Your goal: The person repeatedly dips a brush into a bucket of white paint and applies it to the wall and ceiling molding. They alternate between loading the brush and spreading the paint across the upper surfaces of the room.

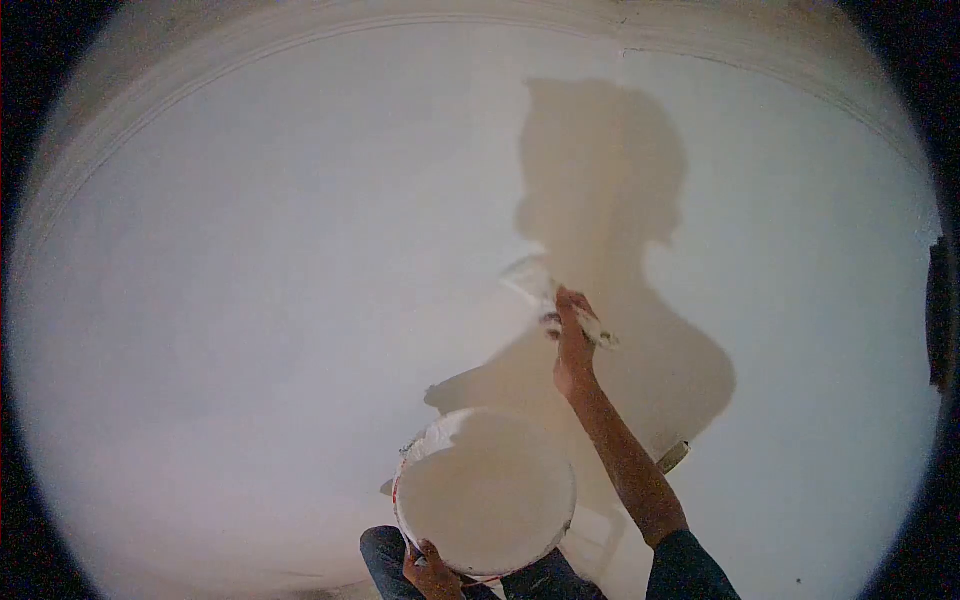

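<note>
My right hand is closed around the handle of a wide paintbrush. Its pale, paint-covered head points up and left, overlapping the white wall in this view, and the handle end sticks out right of my wrist. Below, my left hand grips the near rim of a round bucket, with the thumb over the edge. The bucket is held in front of my legs, and its inside looks whitish, partly in shadow.
A shadow of a head and shoulders falls on the wall. Behind my right forearm a short brownish stub shows. Mouldings border the wall at the top, and a dark object stands at the right edge.
</note>
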Available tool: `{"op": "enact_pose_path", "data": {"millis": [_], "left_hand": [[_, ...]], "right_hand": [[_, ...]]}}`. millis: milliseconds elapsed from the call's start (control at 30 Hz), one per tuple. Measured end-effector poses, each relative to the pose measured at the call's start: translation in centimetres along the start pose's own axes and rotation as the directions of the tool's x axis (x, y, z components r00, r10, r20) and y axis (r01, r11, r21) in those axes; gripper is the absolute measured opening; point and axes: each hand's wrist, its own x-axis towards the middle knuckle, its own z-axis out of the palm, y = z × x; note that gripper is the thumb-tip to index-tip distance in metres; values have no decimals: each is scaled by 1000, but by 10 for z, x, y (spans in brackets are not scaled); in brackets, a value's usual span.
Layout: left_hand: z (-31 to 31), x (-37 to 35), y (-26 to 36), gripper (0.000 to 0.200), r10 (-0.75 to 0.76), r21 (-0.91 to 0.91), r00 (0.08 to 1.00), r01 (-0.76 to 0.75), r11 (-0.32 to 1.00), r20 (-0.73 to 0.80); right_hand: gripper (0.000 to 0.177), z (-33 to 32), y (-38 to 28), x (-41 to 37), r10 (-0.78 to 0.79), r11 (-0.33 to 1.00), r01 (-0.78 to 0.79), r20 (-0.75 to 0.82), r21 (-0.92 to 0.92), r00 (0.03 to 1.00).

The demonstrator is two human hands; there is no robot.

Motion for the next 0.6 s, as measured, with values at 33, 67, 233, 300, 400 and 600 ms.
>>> {"op": "enact_pose_path", "data": {"millis": [33,67,233,300,400,600], "left_hand": [[7,-6,26,48,-9,-52,1000,7,999,-23],[10,-12,42,48,-18,-105,999,14,994,-40],[6,-10,36,47,-136,-88,987,143,986,80],[7,-10,35,47,-112,-73,991,117,990,66],[13,-13,41,45,-162,-221,985,172,960,61],[13,-10,29,42,-165,-176,984,174,969,60]], "right_hand": [[29,-15,17,-5,40,999,-41,-47,-19,998],[28,-24,27,-10,76,996,-80,-97,-37,992],[26,-29,39,-2,165,985,-169,-134,-18,977],[26,-13,26,15,142,990,-143,-115,-1,983],[26,15,-1,46,58,998,-58,-20,21,998],[27,67,-84,84,-85,989,79,41,126,996]]}}
